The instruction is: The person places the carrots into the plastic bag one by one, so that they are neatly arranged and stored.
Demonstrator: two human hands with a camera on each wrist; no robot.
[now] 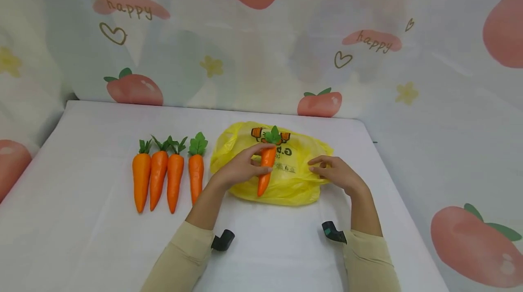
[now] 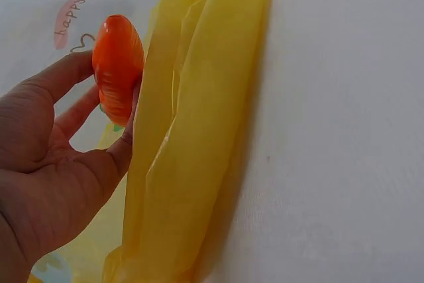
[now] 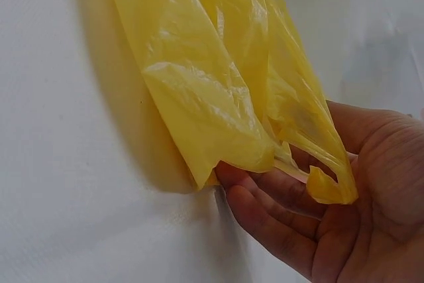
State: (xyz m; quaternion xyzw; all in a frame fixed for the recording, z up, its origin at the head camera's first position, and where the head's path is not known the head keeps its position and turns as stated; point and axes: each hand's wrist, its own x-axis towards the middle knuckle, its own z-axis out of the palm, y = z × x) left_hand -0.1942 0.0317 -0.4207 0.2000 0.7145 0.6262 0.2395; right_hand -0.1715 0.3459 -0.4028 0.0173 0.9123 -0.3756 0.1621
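Observation:
My left hand (image 1: 239,167) pinches an orange toy carrot (image 1: 267,165) between fingers and thumb, over the yellow plastic bag (image 1: 292,192). The carrot's green leaves point away from me and its tip toward me. In the left wrist view the held carrot (image 2: 118,64) appears end-on, close beside the bag (image 2: 192,130). At the bag's right end, my right hand (image 1: 337,171) grips the plastic near its handle. The right wrist view shows the fingers (image 3: 271,230) under the bag's edge (image 3: 199,97), with the thumb partly hidden behind the plastic.
Several more toy carrots (image 1: 141,180) lie in a row left of the bag, leaves at the far end. The white table (image 1: 98,237) meets a printed fabric backdrop (image 1: 261,56) behind and at the sides. Dark wrist-camera mounts (image 1: 223,240) stick out from both sleeves.

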